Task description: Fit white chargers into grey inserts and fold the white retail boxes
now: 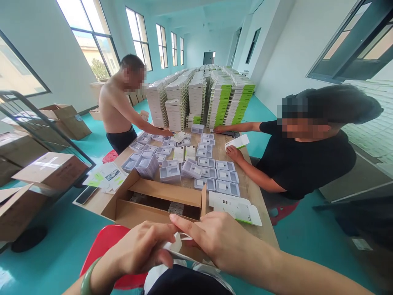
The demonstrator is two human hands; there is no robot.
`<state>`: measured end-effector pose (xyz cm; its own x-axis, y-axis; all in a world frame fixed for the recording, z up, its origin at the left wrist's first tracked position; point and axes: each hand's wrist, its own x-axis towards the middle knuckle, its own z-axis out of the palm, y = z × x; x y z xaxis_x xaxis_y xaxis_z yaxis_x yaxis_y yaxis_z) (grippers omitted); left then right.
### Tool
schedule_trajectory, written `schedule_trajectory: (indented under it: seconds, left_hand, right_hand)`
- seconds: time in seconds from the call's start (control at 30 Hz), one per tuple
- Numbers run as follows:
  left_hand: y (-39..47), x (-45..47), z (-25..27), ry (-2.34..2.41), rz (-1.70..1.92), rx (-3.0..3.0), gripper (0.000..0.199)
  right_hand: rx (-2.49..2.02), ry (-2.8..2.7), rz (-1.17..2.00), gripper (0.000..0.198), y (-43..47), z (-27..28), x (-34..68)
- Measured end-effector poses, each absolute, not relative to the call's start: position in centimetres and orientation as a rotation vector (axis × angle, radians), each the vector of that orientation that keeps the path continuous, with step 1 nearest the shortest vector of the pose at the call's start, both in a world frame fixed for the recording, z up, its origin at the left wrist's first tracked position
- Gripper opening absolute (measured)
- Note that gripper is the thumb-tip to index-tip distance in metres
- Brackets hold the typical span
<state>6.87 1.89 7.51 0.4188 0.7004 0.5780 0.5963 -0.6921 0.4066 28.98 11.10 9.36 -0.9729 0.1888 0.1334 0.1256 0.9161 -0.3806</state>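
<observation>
The white box (pixel 176 245) is above the lap, near the table's edge, its long axis running crosswise and dipping rightward; its open side faces up. It is thin, smooth card with a raised flap. The left hand (pixel 146 247) pinches its left end between thumb and fingers; the right hand (pixel 219 241) grips the other end, index finger stretched across the top. Beyond lie a ribbed brown carton (pixel 166 191), flat glossy sleeves (pixel 235 208) and rectangular plastic trays (pixel 227 176) on a wood-grain table (pixel 256 205).
</observation>
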Motion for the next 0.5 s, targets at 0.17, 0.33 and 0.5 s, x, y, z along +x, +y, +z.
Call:
schedule_trajectory:
  seconds: [0.17, 0.33, 0.5]
  left_hand:
    - [2.1, 7.7, 8.3, 1.116, 1.088, 2.808, 0.02]
    - [1.6, 8.2, 6.9, 1.302, 1.199, 2.818, 0.025]
    - [1.3, 7.6, 5.5, 1.251, 1.297, 2.763, 0.034]
  right_hand:
    - [-0.642, -2.919, 0.897, 0.056, 11.0, 11.6, 28.7]
    - [-0.578, -2.928, 1.365, 0.069, 13.5, 13.1, 29.7]
    - [-0.364, -2.956, 1.401, 0.034, 14.6, 12.3, 30.1]
